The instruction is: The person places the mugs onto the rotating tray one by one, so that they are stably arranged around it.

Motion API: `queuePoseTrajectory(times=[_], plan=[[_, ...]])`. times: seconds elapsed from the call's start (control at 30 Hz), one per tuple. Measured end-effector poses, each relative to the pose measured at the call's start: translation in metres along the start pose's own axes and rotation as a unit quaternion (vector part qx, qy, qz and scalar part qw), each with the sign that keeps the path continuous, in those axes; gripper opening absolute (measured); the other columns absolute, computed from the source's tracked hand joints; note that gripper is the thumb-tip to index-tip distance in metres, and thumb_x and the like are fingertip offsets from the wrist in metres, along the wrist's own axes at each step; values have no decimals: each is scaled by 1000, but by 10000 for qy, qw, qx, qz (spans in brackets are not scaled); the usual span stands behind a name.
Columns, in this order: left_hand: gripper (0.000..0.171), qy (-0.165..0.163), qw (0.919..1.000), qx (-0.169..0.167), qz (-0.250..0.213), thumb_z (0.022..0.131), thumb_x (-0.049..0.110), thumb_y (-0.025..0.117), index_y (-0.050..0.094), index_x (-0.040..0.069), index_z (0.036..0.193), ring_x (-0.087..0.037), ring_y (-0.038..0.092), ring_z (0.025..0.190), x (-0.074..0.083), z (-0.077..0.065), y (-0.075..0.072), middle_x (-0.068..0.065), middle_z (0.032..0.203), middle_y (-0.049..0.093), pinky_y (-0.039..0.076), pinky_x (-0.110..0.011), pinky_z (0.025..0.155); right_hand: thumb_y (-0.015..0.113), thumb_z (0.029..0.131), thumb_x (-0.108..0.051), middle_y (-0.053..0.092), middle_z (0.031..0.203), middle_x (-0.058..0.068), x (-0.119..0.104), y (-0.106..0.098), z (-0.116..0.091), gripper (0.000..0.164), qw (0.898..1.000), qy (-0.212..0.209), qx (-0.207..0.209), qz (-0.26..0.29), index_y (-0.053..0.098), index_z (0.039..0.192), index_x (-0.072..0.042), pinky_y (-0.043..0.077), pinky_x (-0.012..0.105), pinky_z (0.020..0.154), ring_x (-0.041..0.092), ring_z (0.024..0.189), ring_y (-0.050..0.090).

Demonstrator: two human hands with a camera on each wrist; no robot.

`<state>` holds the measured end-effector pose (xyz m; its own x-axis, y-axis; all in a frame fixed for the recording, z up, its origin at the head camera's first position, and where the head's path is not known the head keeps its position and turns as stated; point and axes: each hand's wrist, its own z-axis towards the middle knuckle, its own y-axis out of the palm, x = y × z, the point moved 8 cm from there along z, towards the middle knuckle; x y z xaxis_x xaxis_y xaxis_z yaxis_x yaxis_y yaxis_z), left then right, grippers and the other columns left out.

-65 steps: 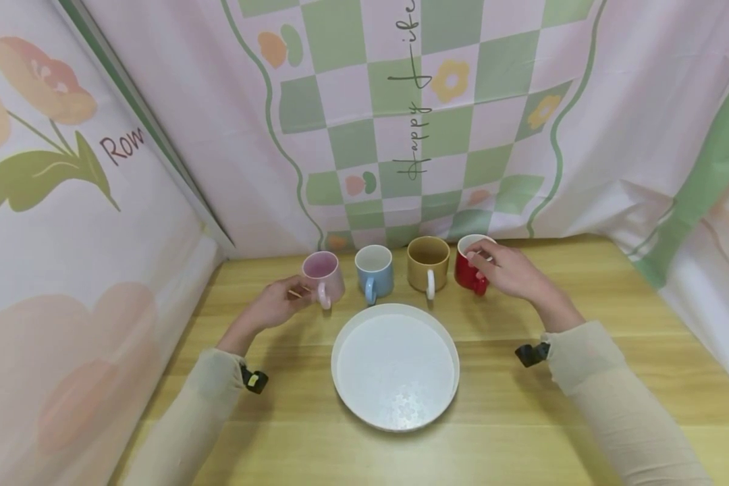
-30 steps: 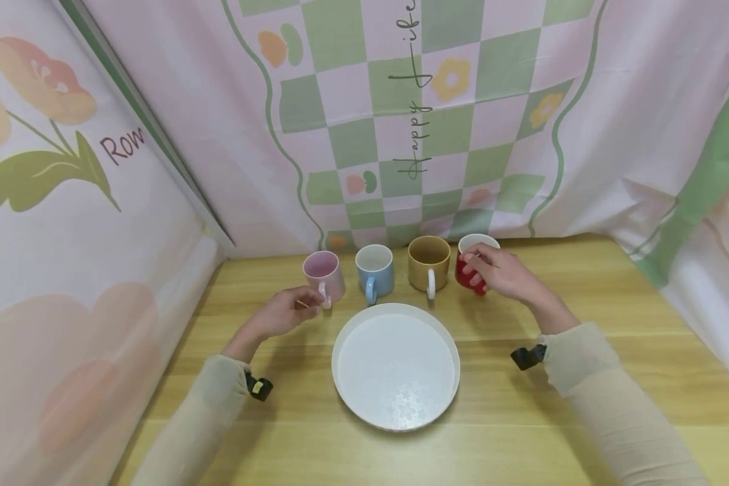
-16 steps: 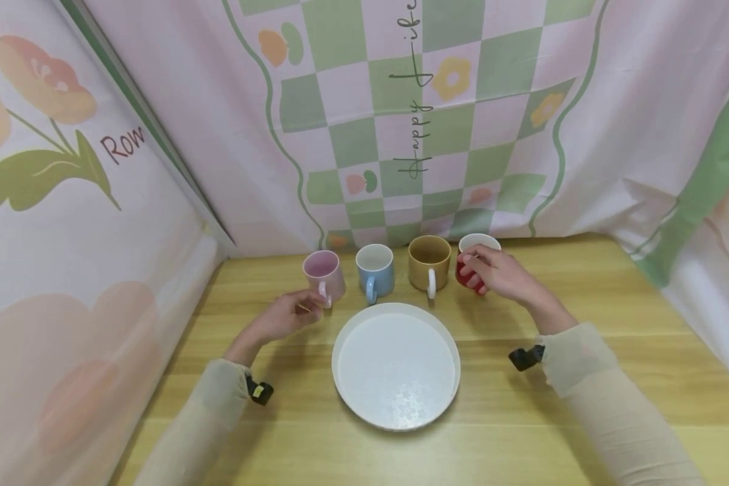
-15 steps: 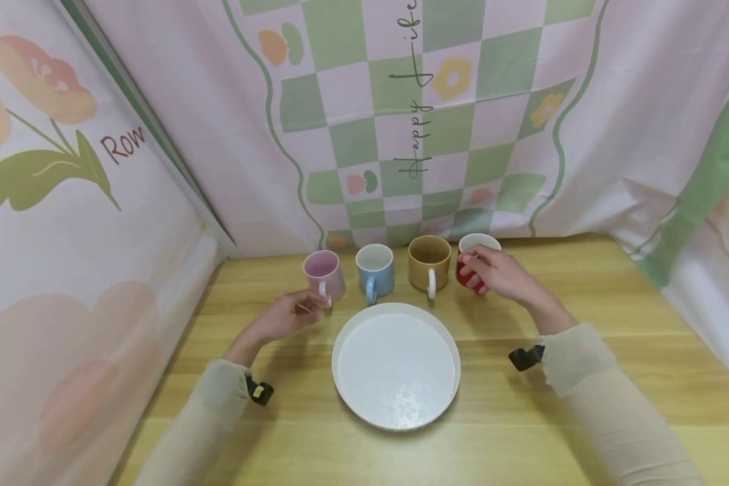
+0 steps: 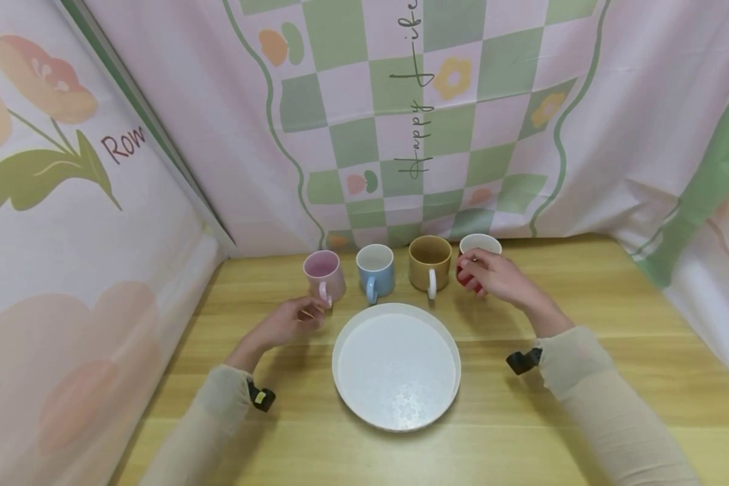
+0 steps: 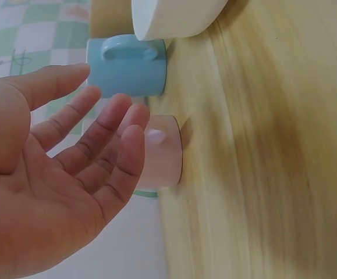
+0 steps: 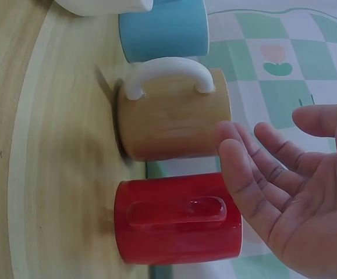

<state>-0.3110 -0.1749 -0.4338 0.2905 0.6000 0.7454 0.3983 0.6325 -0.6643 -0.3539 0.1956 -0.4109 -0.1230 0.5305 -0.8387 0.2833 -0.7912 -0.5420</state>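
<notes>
Four mugs is more than I count, so: several mugs stand in a row at the back of the table. My left hand (image 5: 285,322), fingers loosely bent and holding nothing, hovers just in front of the pink mug (image 5: 323,275). Beside that mug is a light blue mug (image 5: 375,270), then a mustard mug (image 5: 429,263) with a white handle. At the row's right end my right hand (image 5: 498,275) overlaps the red mug (image 7: 177,220) in the head view; the right wrist view shows its relaxed fingers in front of the mug, gripping nothing. All the mug handles face me.
A round white tray (image 5: 396,368) with a raised rim lies on the wooden table (image 5: 395,459) between my arms, in front of the mugs. A patterned curtain (image 5: 389,148) hangs right behind the row. Another printed cloth (image 5: 67,270) stands along the left side.
My left hand has drawn back a little from the pink mug, toward me. The right hand has lowered slightly in front of the red mug. The mugs and tray stay in place.
</notes>
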Motion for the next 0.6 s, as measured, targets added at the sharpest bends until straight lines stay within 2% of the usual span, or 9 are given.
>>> queuePoseTrajectory(times=[0.23, 0.33, 0.6], plan=[[32, 298, 9995, -14, -40, 96, 3, 60, 59, -5, 127, -31, 64, 108, 3, -2, 4, -26, 116, 67, 53, -45, 99, 46, 107, -30, 67, 106, 18, 1, 2, 1, 35, 10000, -7, 47, 9, 54, 124, -1, 57, 33, 63, 15, 79, 66], [32, 363, 9993, -47, -78, 96, 1, 60, 59, -6, 127, -32, 64, 109, 3, -2, 6, -27, 117, 66, 53, -45, 99, 45, 107, -29, 67, 107, 18, 1, 3, 1, 35, 9999, 10, 73, -68, 54, 125, -1, 57, 34, 65, 18, 82, 67], [33, 259, 9993, -143, -207, 95, 2, 61, 59, -6, 128, -32, 64, 110, -1, 0, 10, -25, 121, 65, 52, -43, 100, 44, 107, -28, 64, 113, 23, 2, 7, 1, 37, 9999, 104, 36, 15, 52, 128, 1, 59, 36, 69, 26, 90, 69]])
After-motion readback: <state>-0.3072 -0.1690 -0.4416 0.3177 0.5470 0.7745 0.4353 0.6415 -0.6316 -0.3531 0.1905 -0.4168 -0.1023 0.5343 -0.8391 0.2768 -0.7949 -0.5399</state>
